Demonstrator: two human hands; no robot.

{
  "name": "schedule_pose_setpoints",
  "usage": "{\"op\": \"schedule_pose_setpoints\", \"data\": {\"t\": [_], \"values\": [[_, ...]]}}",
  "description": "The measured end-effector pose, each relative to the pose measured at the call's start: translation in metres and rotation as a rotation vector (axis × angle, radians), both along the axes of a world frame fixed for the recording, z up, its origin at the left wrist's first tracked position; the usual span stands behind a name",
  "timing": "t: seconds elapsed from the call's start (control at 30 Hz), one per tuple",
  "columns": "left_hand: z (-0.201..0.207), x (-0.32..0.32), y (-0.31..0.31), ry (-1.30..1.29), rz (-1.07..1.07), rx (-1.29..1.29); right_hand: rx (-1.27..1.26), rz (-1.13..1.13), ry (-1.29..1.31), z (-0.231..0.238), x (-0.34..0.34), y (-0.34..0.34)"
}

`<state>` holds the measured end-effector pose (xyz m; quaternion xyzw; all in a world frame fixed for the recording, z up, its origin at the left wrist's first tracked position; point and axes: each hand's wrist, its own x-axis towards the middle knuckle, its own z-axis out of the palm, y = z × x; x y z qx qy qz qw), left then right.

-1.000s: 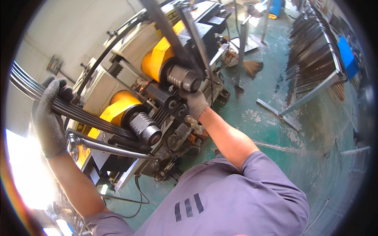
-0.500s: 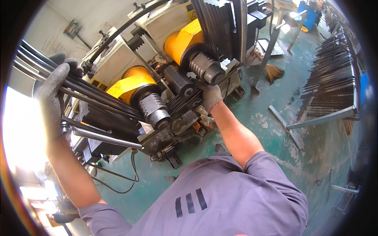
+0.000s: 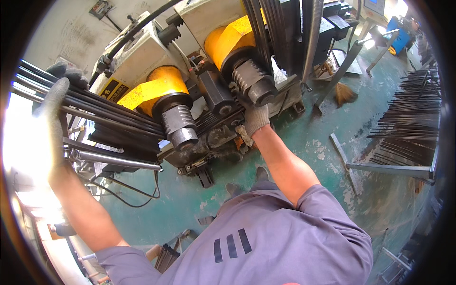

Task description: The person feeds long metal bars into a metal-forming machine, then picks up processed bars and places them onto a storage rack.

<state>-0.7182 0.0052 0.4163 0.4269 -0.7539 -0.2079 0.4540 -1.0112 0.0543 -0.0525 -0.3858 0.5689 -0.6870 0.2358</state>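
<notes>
My left hand, in a grey work glove, is closed round a bundle of long dark metal rods. The rods slant down to the right, passing behind the left grooved steel roller of a machine. My right hand, in a pale knitted glove, reaches in just below the right grooved roller. Dark rods run toward it past the black hexagonal block between the rollers. The roller and shadow hide its fingers, so its grip does not show. Yellow housings sit behind the rollers.
A steel bar with a spring juts out below my left hand. More rods stand at the machine's right. On the green floor are a broom and a metal rack piled with thin rods. A cable loops below the machine.
The view has turned, and the machine sits further left and higher in it. My left hand has shifted slightly left, still on the rods. My right hand stays by the right roller.
</notes>
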Motion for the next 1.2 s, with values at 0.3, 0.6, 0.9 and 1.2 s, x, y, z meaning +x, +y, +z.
{"op": "schedule_pose_setpoints", "data": {"t": [0.3,0.6,0.9,1.2], "values": [[0.005,-0.011,0.013,-0.074,0.067,-0.019,0.125,0.033,-0.204,0.023,0.001,0.006],[0.012,-0.040,0.042,-0.195,0.106,-0.163,-0.011,-0.007,-0.092,0.009,-0.010,0.002],[-0.022,0.035,0.162,0.168,0.318,0.074,-0.038,-0.098,-0.699,0.102,0.022,0.137],[-0.214,-0.045,0.314,0.503,-0.128,0.460,0.153,-0.596,-0.374,0.045,-0.116,0.435]]}}
